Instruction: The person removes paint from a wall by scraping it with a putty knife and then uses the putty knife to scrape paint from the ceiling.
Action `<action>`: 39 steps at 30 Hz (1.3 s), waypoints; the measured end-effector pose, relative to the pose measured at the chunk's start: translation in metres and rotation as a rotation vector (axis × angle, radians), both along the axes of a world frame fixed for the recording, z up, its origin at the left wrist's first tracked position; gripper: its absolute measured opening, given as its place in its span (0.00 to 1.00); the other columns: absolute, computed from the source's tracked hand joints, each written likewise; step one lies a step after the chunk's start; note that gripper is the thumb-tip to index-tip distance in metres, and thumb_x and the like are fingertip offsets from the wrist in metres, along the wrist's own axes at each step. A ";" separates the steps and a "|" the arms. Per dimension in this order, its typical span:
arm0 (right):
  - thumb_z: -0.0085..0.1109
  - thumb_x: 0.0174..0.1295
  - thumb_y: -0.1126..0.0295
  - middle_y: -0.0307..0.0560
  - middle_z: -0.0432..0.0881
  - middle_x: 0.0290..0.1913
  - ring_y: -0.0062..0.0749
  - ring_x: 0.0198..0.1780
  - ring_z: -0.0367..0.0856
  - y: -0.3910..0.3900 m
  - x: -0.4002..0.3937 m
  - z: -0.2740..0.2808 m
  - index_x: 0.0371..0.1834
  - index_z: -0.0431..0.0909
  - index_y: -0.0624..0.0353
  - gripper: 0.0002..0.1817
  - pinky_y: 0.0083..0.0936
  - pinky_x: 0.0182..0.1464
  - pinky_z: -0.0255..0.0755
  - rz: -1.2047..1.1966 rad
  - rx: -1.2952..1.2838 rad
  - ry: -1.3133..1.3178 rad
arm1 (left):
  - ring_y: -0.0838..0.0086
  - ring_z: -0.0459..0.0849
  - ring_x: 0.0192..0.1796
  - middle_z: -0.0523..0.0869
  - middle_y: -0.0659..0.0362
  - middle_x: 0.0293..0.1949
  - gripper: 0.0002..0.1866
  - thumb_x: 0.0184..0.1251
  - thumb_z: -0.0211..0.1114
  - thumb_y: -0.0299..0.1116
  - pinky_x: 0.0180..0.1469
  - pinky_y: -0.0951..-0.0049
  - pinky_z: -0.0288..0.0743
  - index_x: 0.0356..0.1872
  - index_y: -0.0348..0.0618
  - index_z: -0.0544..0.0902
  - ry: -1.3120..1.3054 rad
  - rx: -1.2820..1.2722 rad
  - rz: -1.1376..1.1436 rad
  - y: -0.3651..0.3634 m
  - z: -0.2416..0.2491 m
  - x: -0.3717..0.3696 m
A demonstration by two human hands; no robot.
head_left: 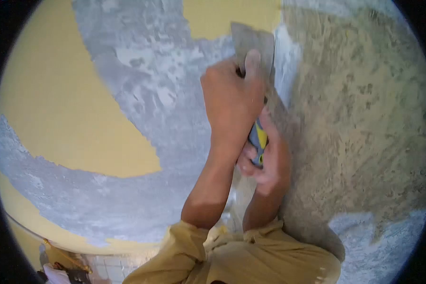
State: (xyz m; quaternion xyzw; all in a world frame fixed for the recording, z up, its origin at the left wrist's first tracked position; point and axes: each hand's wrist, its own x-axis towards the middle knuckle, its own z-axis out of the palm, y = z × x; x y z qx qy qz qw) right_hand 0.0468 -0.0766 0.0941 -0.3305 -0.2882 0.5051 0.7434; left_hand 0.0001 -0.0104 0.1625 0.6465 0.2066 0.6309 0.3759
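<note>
A scraper with a wide, dusty metal blade point(252, 41) and a grey-and-yellow handle point(258, 138) is held upright in both hands. My left hand point(234, 90) is closed around the upper part of the scraper, its thumb lying along the blade. Lower down, my right hand point(272, 158) wraps its fingers around the handle. The blade is against or very close to the wall, where yellow paint point(232, 16) meets a grey patch point(170, 102); exact contact cannot be made out.
Large areas of yellow paint point(71, 109) with ragged edges remain at the left. Rough brownish wall point(359, 104) fills the right side, with a whitish patch point(378, 246) low down. Some items point(64, 270) and a tiled surface point(111, 265) show at lower left.
</note>
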 end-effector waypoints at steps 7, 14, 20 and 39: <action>0.43 0.65 0.43 0.37 0.63 0.12 0.28 0.05 0.57 0.006 -0.009 0.027 0.29 0.66 0.49 0.21 0.25 0.09 0.50 -0.051 0.070 -0.030 | 0.50 0.75 0.19 0.75 0.40 0.16 0.26 0.60 0.56 0.48 0.27 0.59 0.69 0.20 0.28 0.78 0.089 0.195 0.084 0.008 0.024 -0.010; 0.38 0.67 0.43 0.39 0.66 0.12 0.27 0.04 0.56 -0.016 0.005 -0.013 0.35 0.69 0.52 0.23 0.24 0.07 0.50 0.156 0.062 0.018 | 0.64 0.69 0.14 0.74 0.43 0.13 0.23 0.61 0.59 0.42 0.23 0.60 0.66 0.18 0.28 0.77 0.077 0.052 0.073 0.001 -0.018 -0.013; 0.35 0.68 0.44 0.40 0.67 0.13 0.26 0.03 0.57 -0.007 0.020 -0.017 0.35 0.71 0.56 0.25 0.22 0.06 0.50 0.290 0.189 0.013 | 0.65 0.70 0.14 0.74 0.43 0.13 0.23 0.62 0.58 0.41 0.23 0.61 0.66 0.18 0.27 0.77 0.042 0.062 0.058 0.001 -0.013 -0.006; 0.41 0.67 0.47 0.41 0.67 0.16 0.24 0.04 0.57 -0.026 -0.038 -0.006 0.36 0.68 0.58 0.22 0.20 0.06 0.49 0.145 0.060 -0.076 | 0.60 0.66 0.13 0.73 0.41 0.13 0.21 0.62 0.58 0.37 0.22 0.61 0.64 0.17 0.27 0.75 0.120 -0.043 0.075 0.005 -0.028 -0.047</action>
